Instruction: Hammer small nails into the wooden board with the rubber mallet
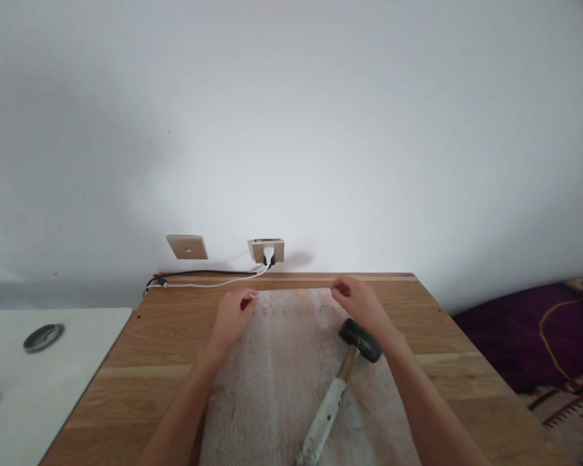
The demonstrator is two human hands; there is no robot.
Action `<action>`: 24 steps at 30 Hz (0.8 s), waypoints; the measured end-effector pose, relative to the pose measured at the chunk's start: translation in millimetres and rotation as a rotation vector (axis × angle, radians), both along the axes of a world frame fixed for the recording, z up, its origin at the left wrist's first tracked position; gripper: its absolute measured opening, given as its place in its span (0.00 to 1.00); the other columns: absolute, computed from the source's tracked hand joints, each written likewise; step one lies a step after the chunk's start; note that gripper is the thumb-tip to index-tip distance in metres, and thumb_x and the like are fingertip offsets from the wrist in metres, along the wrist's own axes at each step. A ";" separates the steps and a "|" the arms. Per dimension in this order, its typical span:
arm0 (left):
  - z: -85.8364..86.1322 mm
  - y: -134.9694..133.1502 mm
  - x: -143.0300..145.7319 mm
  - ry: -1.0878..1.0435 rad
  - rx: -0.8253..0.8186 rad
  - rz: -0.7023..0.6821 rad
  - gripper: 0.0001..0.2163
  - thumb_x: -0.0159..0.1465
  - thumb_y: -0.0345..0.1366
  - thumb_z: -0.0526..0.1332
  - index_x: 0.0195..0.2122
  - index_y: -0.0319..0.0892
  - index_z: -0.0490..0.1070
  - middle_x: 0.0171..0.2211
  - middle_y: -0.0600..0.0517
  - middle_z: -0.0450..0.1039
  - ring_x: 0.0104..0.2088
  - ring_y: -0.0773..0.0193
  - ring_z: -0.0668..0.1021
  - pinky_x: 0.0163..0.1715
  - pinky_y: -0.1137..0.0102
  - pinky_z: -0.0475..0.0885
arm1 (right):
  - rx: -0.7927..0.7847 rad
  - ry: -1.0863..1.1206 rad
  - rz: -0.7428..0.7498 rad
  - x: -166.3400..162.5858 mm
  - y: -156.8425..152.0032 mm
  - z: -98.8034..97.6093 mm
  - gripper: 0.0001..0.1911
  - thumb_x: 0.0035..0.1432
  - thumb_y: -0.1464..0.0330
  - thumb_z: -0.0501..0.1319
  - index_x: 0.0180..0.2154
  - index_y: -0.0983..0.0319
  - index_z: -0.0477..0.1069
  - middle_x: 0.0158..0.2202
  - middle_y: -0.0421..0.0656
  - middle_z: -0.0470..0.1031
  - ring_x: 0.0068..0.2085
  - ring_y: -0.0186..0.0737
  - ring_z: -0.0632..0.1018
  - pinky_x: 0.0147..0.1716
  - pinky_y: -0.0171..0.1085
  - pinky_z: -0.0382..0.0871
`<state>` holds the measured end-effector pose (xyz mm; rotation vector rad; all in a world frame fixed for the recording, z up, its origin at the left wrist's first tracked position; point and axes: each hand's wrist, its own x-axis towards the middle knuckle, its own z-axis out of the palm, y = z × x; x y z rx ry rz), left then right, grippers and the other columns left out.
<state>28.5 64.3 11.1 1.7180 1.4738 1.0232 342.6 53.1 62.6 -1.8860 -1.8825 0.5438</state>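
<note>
A worn wooden board (pixel 243 401) with a whitish, scuffed face lies in front of me. Near its far edge runs a row of several small nails (pixel 297 309). My left hand (pixel 234 316) is closed in a pinch at the board's far left corner, with a small whitish bit at the fingertips that is too small to name. At the far right corner my right hand (pixel 362 303) is also closed, fingertips pressed together; what they hold, if anything, is hidden. A hammer (pixel 329 400) with a black head and white-wrapped handle rests on the board, its head beside my right wrist.
The board lies on a wooden table (pixel 140 362) against a white wall. Cables (pixel 214 283) run along the back edge to a wall socket (pixel 268 251). On the left, a white surface (pixel 39 401) bears a dark round object (pixel 43 338). Purple fabric (pixel 510 336) lies at right.
</note>
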 end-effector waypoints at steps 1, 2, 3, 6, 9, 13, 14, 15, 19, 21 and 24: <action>-1.0 0.2 1.3 -0.163 -0.054 0.054 0.11 0.62 0.44 0.63 0.39 0.42 0.77 0.33 0.49 0.78 0.33 0.60 0.78 0.38 0.66 0.72 | 0.036 0.064 -0.010 2.5 -0.4 1.6 0.17 0.71 0.62 0.53 0.44 0.64 0.77 0.37 0.46 0.80 0.38 0.41 0.80 0.39 0.41 0.76; -2.4 0.1 2.5 -0.330 -0.128 0.080 0.16 0.61 0.49 0.64 0.39 0.41 0.77 0.31 0.51 0.76 0.30 0.63 0.76 0.34 0.68 0.70 | 0.062 0.122 -0.016 4.6 -0.8 2.4 0.21 0.71 0.61 0.48 0.44 0.64 0.76 0.35 0.47 0.79 0.36 0.41 0.80 0.34 0.38 0.75; -3.9 -0.2 3.5 -0.482 -0.212 0.080 0.19 0.59 0.52 0.65 0.39 0.40 0.76 0.30 0.52 0.74 0.28 0.65 0.74 0.30 0.70 0.68 | 0.075 0.168 -0.016 6.3 -1.2 2.5 0.25 0.71 0.59 0.44 0.43 0.64 0.76 0.34 0.47 0.79 0.33 0.40 0.79 0.29 0.37 0.73; -7.1 -1.0 5.9 -0.638 -0.407 0.015 0.22 0.56 0.56 0.65 0.38 0.39 0.74 0.26 0.56 0.69 0.23 0.69 0.69 0.24 0.73 0.61 | 0.047 0.197 0.010 6.7 -1.5 -1.1 0.31 0.72 0.56 0.36 0.38 0.64 0.74 0.30 0.45 0.77 0.25 0.37 0.75 0.20 0.34 0.65; -4.7 -2.0 9.9 -0.252 -0.348 -0.045 0.16 0.63 0.51 0.59 0.33 0.42 0.70 0.22 0.58 0.65 0.22 0.67 0.68 0.24 0.71 0.60 | -0.023 0.060 0.045 -1.2 0.7 -7.8 0.29 0.73 0.54 0.44 0.31 0.63 0.73 0.26 0.44 0.75 0.27 0.37 0.75 0.24 0.35 0.68; 5.6 -6.6 19.2 0.501 -0.128 -0.182 0.08 0.67 0.41 0.58 0.39 0.42 0.71 0.30 0.49 0.77 0.34 0.56 0.79 0.34 0.66 0.67 | -0.125 -0.196 0.097 -18.9 5.4 -19.5 0.15 0.69 0.58 0.62 0.45 0.64 0.76 0.44 0.46 0.79 0.44 0.43 0.80 0.45 0.45 0.77; 7.9 -7.8 21.4 0.638 -0.099 -0.211 0.09 0.68 0.39 0.57 0.43 0.41 0.72 0.34 0.46 0.79 0.36 0.53 0.81 0.35 0.65 0.68 | -0.152 -0.247 0.107 -22.9 6.5 -22.7 0.16 0.69 0.59 0.64 0.51 0.63 0.74 0.50 0.47 0.78 0.47 0.44 0.80 0.47 0.48 0.77; 9.6 -8.7 23.3 0.743 -0.078 -0.238 0.10 0.69 0.37 0.56 0.46 0.40 0.72 0.37 0.43 0.80 0.39 0.51 0.82 0.37 0.64 0.69 | -0.175 -0.289 0.115 -26.5 7.5 -25.7 0.18 0.68 0.60 0.65 0.55 0.62 0.72 0.54 0.47 0.76 0.49 0.45 0.80 0.49 0.50 0.77; 11.4 -7.1 26.9 0.895 -0.021 -0.336 0.13 0.71 0.32 0.49 0.48 0.38 0.73 0.43 0.37 0.81 0.42 0.47 0.83 0.41 0.60 0.71 | -0.211 -0.341 0.127 -33.0 11.4 -31.2 0.20 0.68 0.60 0.65 0.57 0.63 0.71 0.57 0.50 0.75 0.52 0.47 0.79 0.50 0.51 0.77; 10.8 -3.8 27.3 0.860 -0.002 -0.340 0.13 0.71 0.32 0.50 0.41 0.39 0.74 0.41 0.37 0.81 0.42 0.46 0.82 0.42 0.59 0.71 | -0.196 -0.300 0.114 -31.0 13.6 -28.2 0.20 0.68 0.60 0.64 0.57 0.62 0.71 0.57 0.49 0.75 0.52 0.47 0.79 0.50 0.51 0.77; 10.1 1.7 28.2 0.557 -0.034 -0.236 0.13 0.68 0.35 0.51 0.29 0.42 0.70 0.33 0.43 0.79 0.38 0.51 0.80 0.40 0.62 0.70 | -0.171 -0.188 0.076 -22.2 15.9 -19.1 0.19 0.69 0.60 0.64 0.57 0.61 0.72 0.56 0.48 0.75 0.51 0.46 0.79 0.49 0.50 0.78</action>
